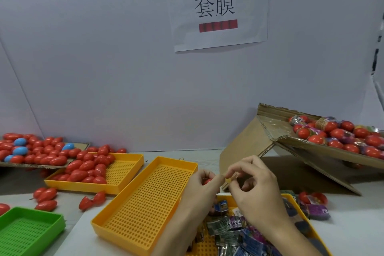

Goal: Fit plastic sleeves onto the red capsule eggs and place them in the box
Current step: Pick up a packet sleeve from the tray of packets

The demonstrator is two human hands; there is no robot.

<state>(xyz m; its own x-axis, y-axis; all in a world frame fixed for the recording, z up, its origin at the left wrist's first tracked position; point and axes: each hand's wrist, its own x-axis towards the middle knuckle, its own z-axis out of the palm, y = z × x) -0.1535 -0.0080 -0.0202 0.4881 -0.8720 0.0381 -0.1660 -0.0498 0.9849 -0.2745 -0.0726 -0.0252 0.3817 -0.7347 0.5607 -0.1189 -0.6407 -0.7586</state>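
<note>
The light was soft and even. My hands [234, 189] looked a bit blurry. The box [295, 151] cast a dark shadow below it. The edges looked bent.

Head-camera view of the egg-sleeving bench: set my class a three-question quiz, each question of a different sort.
1. True or false: the yellow tray nearest the left hand holds eggs.
2. The sleeved eggs lie in: A) green tray B) cardboard box C) far yellow tray
3. Fill in: the left hand grips a ___ capsule egg.

Key: 1 false; 2 B; 3 red. The right hand pinches something small and yellowish.
</note>
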